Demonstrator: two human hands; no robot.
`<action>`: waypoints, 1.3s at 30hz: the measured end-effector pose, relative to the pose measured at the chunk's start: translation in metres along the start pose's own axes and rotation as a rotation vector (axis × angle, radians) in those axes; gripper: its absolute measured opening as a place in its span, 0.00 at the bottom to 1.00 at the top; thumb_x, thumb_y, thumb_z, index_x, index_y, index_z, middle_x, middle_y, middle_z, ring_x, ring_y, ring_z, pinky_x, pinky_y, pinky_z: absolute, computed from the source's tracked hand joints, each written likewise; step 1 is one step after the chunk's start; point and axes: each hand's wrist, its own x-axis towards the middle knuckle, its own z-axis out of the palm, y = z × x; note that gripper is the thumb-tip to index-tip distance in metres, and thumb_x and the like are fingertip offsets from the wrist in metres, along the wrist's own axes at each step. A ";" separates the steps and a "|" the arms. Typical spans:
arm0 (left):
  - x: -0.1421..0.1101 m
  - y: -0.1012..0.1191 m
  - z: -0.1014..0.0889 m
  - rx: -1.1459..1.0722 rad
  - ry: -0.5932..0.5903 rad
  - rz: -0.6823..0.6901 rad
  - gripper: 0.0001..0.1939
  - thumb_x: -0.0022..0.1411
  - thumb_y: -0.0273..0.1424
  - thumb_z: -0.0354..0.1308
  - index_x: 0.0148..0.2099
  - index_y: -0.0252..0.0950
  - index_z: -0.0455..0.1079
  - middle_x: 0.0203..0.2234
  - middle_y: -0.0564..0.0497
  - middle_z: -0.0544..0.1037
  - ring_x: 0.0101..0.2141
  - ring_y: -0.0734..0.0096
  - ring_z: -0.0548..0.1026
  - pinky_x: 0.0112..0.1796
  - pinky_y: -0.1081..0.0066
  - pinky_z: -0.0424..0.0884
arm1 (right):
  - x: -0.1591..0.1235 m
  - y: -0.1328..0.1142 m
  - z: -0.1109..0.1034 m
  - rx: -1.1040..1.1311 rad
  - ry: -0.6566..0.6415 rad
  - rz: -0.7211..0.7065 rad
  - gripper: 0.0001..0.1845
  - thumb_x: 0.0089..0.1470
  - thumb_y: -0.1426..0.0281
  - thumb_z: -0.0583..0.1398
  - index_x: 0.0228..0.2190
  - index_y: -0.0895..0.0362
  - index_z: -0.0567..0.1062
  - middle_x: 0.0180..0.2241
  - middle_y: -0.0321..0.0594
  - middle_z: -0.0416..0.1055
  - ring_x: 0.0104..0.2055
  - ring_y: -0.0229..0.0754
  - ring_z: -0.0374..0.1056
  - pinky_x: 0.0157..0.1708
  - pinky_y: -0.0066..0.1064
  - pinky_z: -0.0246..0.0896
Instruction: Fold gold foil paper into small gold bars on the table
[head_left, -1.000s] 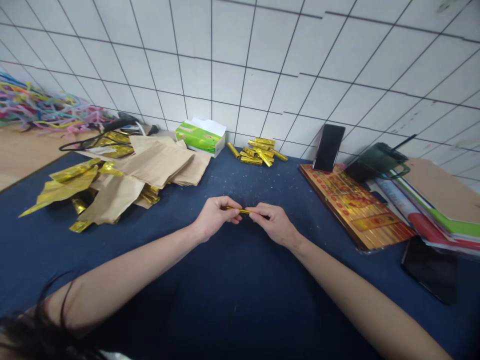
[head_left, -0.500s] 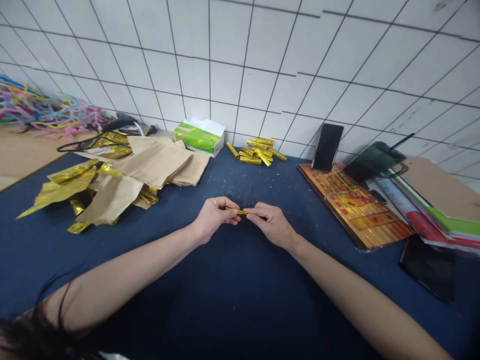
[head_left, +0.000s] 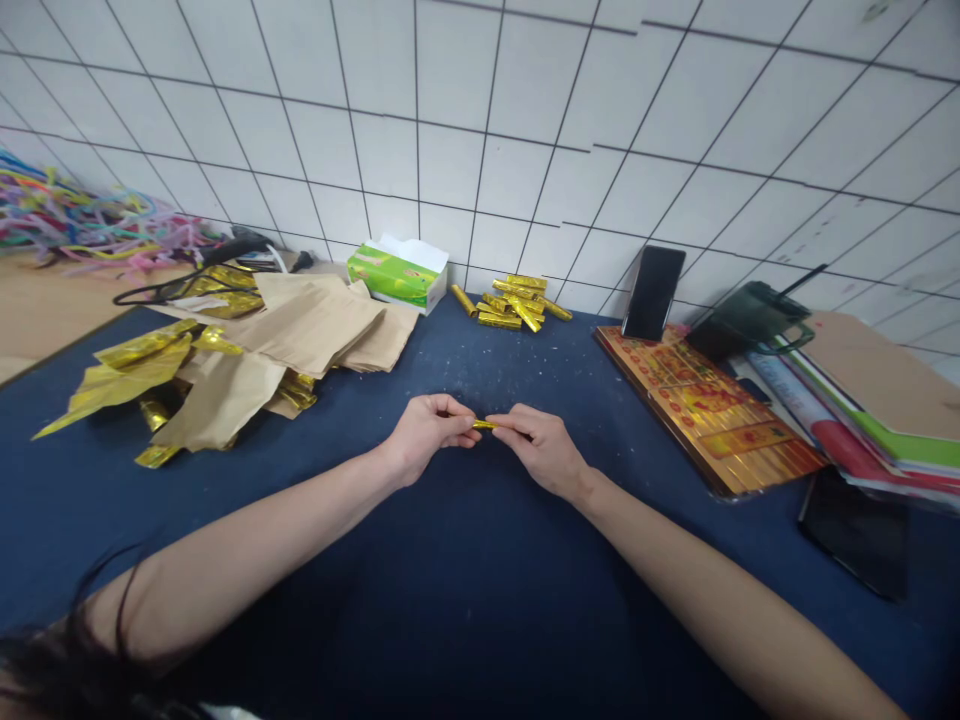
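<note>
Over a dark blue cloth [head_left: 480, 590], the left hand [head_left: 429, 435] and right hand [head_left: 540, 450] meet at their fingertips, both curled and nearly closed, pinching a short gold foil stick [head_left: 486, 425] between them. Only its middle shows in the small gap between the hands; its ends are hidden by the fingers. To the left on the cloth lie crumpled gold foil sheets [head_left: 112, 375] and kraft paper bags [head_left: 315, 320], with more foil tucked among them. To the right lies a red-and-gold board [head_left: 705, 420], with a black phone [head_left: 851, 535] lying beyond its near corner and a stack of folders [head_left: 877, 410] further right. Farther ahead, a pile of gold sticks [head_left: 510, 303] sits on the cloth beside a green tissue box [head_left: 397, 275]. A second phone [head_left: 652, 293] stands upright on the board's far edge. Colourful pipe cleaners [head_left: 75, 215] heap against the white tiled wall [head_left: 480, 130].
</note>
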 end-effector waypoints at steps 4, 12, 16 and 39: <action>0.000 0.001 0.000 0.003 -0.009 -0.001 0.05 0.46 0.21 0.61 0.26 0.28 0.66 0.19 0.51 0.74 0.21 0.75 0.74 0.26 0.76 0.71 | 0.001 -0.003 -0.002 0.000 -0.019 0.022 0.11 0.54 0.68 0.55 0.35 0.57 0.76 0.24 0.36 0.67 0.26 0.35 0.63 0.28 0.28 0.58; -0.002 0.002 0.002 0.069 -0.031 0.036 0.04 0.47 0.22 0.60 0.26 0.28 0.66 0.18 0.51 0.74 0.22 0.75 0.74 0.27 0.75 0.71 | 0.003 -0.005 -0.005 0.059 -0.066 0.128 0.11 0.54 0.69 0.55 0.32 0.57 0.77 0.23 0.34 0.66 0.25 0.34 0.61 0.27 0.27 0.55; -0.001 0.001 0.002 0.216 -0.052 0.128 0.04 0.47 0.22 0.60 0.28 0.28 0.67 0.17 0.53 0.73 0.20 0.77 0.72 0.23 0.76 0.70 | 0.004 -0.007 -0.006 0.099 -0.051 0.200 0.11 0.53 0.68 0.54 0.27 0.58 0.76 0.21 0.33 0.65 0.24 0.33 0.60 0.26 0.27 0.54; -0.001 0.005 -0.002 0.330 -0.073 0.118 0.07 0.48 0.30 0.59 0.30 0.32 0.67 0.18 0.55 0.70 0.19 0.77 0.68 0.20 0.76 0.66 | 0.004 -0.004 -0.004 0.305 -0.076 0.425 0.12 0.49 0.66 0.55 0.30 0.59 0.76 0.17 0.32 0.65 0.15 0.29 0.54 0.15 0.23 0.48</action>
